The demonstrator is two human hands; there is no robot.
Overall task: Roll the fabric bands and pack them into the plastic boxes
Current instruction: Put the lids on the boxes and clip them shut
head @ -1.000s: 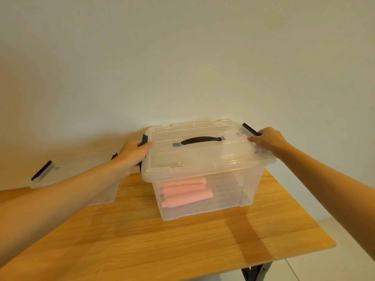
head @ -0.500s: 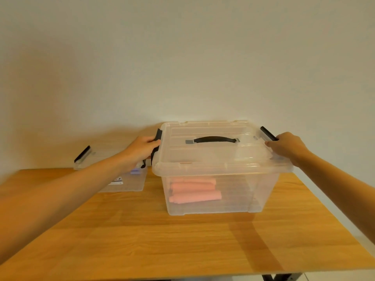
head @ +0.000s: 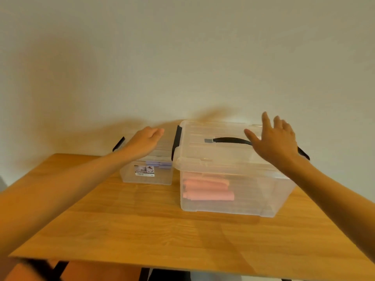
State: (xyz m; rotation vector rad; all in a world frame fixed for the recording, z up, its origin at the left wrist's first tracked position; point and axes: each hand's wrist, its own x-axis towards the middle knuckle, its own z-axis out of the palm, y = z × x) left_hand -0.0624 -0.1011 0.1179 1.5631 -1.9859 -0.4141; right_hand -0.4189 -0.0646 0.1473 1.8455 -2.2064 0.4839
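Packing looks close to finished

Rolled pink fabric bands lie stacked inside the large clear plastic box at the back right of the light wooden desk. Its clear lid, with a black carry handle, is on. Just to its left, by the back edge, stands a smaller clear plastic box holding lilac pieces. No unrolled band is in view, so little seems left. The right hand hovers over the large lid, fingers spread and straight. The left hand reaches flat over the smaller box, fingers together; contact cannot be told
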